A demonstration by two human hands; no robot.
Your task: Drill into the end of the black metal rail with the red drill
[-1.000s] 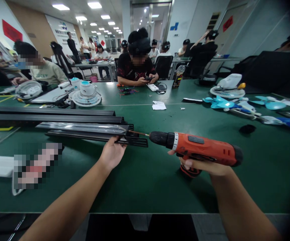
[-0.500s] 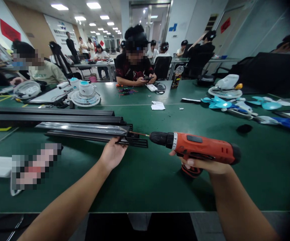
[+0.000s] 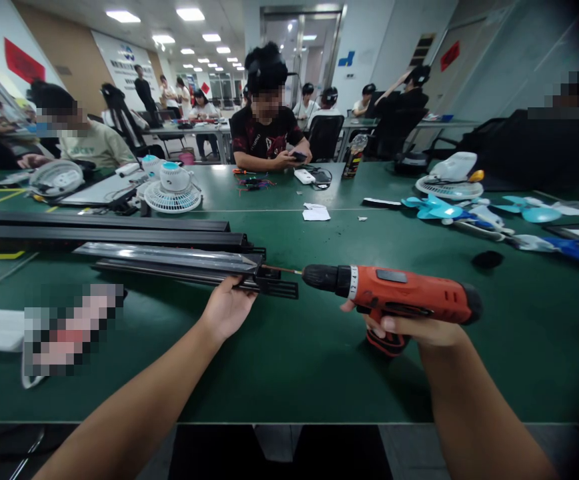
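Observation:
My right hand (image 3: 404, 327) is wrapped round the handle of an orange and black cordless drill (image 3: 414, 290), which points left. A long thin bit (image 3: 284, 270) runs from its chuck to the end of a black metal profile (image 3: 179, 273). Whether the bit's tip sits in a screw is too small to tell. My left hand (image 3: 229, 310) grips this profile from the near side close to its right end, fingers partly hidden beneath it. A strip with shiny clear film (image 3: 169, 252) lies along its top. Slotted black pieces (image 3: 279, 288) stick out at the end.
More long black profiles (image 3: 104, 235) lie behind. White fan parts (image 3: 172, 190) stand at the back left, blue fan blades (image 3: 432, 207) at the right. Paper scraps (image 3: 315, 212) lie mid-table. Across the green table (image 3: 289, 373) sits a person (image 3: 269, 127) holding a phone.
The drill and my right hand have shifted very slightly right in view, and the profile's end with them. Both grips stay the same, with the bit still at the profile's end.

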